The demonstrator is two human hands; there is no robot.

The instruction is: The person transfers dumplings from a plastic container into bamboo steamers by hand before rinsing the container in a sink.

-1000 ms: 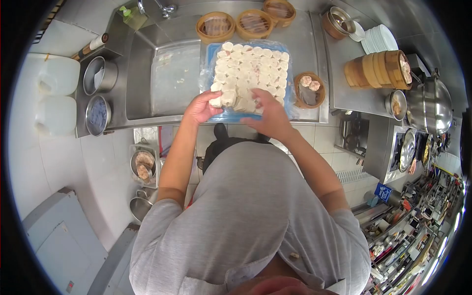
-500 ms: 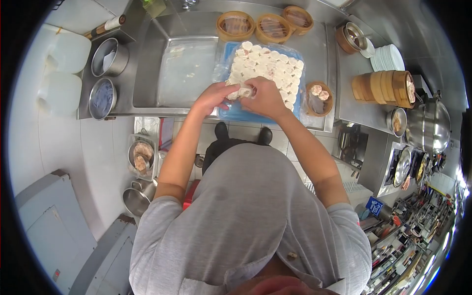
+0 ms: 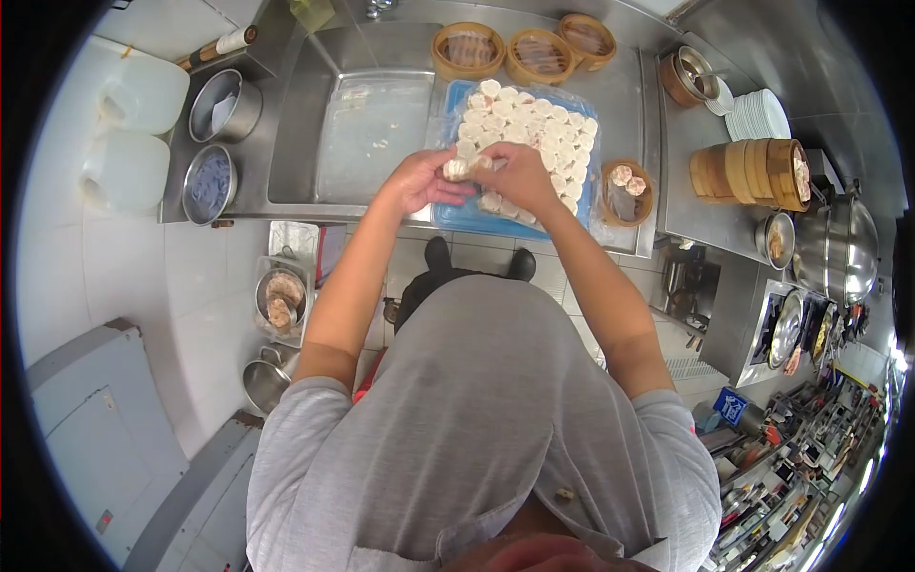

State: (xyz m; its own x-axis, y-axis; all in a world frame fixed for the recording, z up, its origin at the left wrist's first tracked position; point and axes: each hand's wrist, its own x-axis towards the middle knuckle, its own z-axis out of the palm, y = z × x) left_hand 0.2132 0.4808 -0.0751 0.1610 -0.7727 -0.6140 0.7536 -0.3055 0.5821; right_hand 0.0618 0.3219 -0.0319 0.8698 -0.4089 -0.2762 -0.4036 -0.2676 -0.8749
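Observation:
Over the near left part of a blue tray (image 3: 446,217), my left hand (image 3: 421,183) has a whitish dumpling (image 3: 457,170) between thumb and fingers, with its lower fingers spread out. My right hand (image 3: 522,179) is closed at the right side of the same dumpling, its fingertips pinched on a pale piece that may be part of it. Rows of white round dumplings (image 3: 562,133) cover the tray beyond my hands. To the right, a small bamboo steamer (image 3: 647,203) holds a few pinkish dumplings (image 3: 621,175).
Three bamboo steamers (image 3: 467,51) stand at the back. A sink (image 3: 367,133) lies left of the tray, with two metal bowls (image 3: 208,186) farther left. At right are stacked plates (image 3: 760,116), a stack of steamers (image 3: 748,173) and a large metal pot (image 3: 839,250).
My hands have drawn slightly apart, and the dumpling shows more at my left fingertips. My left fingers are more spread. The whole view has shifted slightly.

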